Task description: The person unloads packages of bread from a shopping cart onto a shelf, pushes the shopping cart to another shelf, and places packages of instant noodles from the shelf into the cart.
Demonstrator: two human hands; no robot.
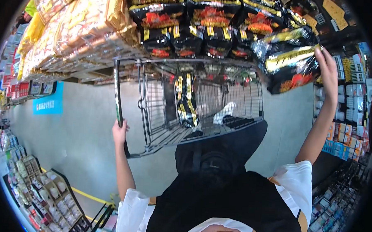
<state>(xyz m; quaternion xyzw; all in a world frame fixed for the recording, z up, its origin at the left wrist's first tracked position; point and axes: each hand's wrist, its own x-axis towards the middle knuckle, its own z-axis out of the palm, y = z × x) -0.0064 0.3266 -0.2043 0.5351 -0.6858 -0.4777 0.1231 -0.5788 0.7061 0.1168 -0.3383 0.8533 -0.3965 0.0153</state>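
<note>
Gripping the large black packet [294, 62] at its right edge, your right hand [328, 66] has its fingers bent against the wrapper; you cannot tell where the thumb presses. The packet is tilted, its yellow band and red print showing, beside the right end of your shopping cart [262, 98] and just in front of the stacked black packets [215, 17]. Your left hand [119, 131] is closed around the lower part of the dark cart handle [118, 92]. Inside the cart lie a black-and-gold packet [186, 99] and, to the right of it, a crumpled white item [224, 113]. Left of the black stack you have gold-wrapped packs [81, 32] piled up. Beyond your right arm are shelves of small goods [352, 102], and a blue sign [48, 103] shows at the left.
</note>
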